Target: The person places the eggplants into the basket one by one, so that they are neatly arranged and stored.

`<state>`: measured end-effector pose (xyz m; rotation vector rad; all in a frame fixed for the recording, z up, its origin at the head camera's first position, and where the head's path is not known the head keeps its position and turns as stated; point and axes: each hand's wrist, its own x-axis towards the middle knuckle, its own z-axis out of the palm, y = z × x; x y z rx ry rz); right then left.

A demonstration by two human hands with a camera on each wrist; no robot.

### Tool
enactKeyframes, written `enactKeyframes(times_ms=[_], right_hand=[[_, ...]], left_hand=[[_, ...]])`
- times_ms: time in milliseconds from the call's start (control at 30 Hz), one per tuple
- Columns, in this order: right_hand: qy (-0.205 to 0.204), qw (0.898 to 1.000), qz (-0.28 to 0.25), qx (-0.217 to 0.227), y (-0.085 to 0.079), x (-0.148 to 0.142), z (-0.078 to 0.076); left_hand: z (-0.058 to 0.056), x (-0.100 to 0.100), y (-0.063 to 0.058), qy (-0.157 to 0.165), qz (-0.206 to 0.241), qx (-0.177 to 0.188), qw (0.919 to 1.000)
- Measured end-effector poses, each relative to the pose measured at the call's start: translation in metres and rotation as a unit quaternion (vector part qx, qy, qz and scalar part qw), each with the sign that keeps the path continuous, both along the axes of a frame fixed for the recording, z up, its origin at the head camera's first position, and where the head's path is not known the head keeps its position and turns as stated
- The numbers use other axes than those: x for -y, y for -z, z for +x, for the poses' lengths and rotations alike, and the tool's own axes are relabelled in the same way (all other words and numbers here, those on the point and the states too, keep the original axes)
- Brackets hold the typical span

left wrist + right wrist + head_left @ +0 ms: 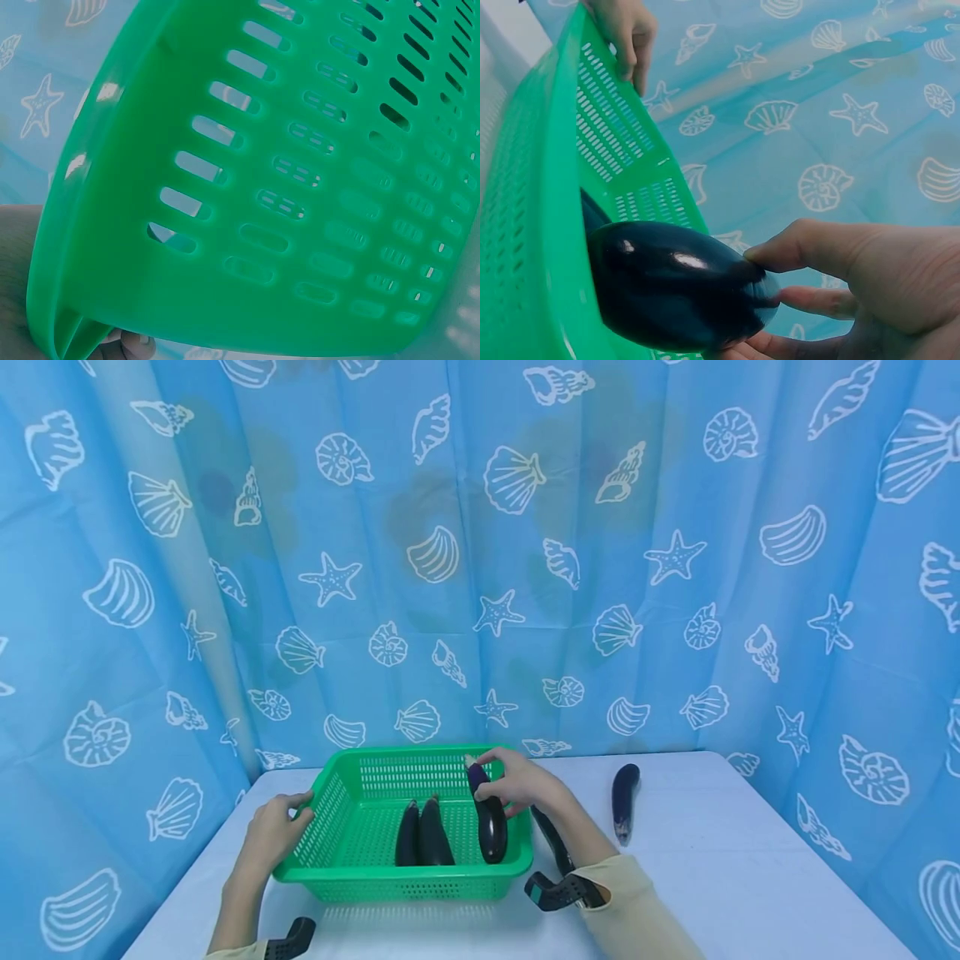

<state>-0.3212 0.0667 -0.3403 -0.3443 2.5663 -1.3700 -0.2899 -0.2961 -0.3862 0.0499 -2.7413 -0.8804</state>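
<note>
My right hand [521,783] grips a dark purple eggplant [491,827] between thumb and fingers, over the right end of the green plastic basket [405,887]. The eggplant's pale stem end points away from me. Its glossy rounded end fills the middle of the right wrist view, inside the basket's near wall. My left hand [273,833] holds the left rim of the basket, with fingertips [136,343] showing below the rim in the left wrist view. Two more eggplants [435,837] lie side by side on the basket floor, their near ends hidden by the front wall.
Beside the basket's right end, another eggplant [553,839] lies on the white table [720,877], partly covered by my right forearm. One more eggplant [623,802] rests farther right. A blue shell-patterned curtain [465,635] hangs behind the table and along its sides.
</note>
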Motion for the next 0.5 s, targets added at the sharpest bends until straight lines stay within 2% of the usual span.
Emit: enactKeyframes(times_ms=[333, 500], right_hand=[[-0.003, 1.0, -0.005, 0.013, 0.012, 0.015, -0.002], [-0.005, 1.0, -0.004, 0.004, 0.018, 0.02, -0.004]], left_hand=[[0.0, 0.0, 0.001, -0.002, 0.003, 0.001, 1.0], [-0.001, 0.001, 0.001, -0.002, 0.004, -0.001, 1.0]])
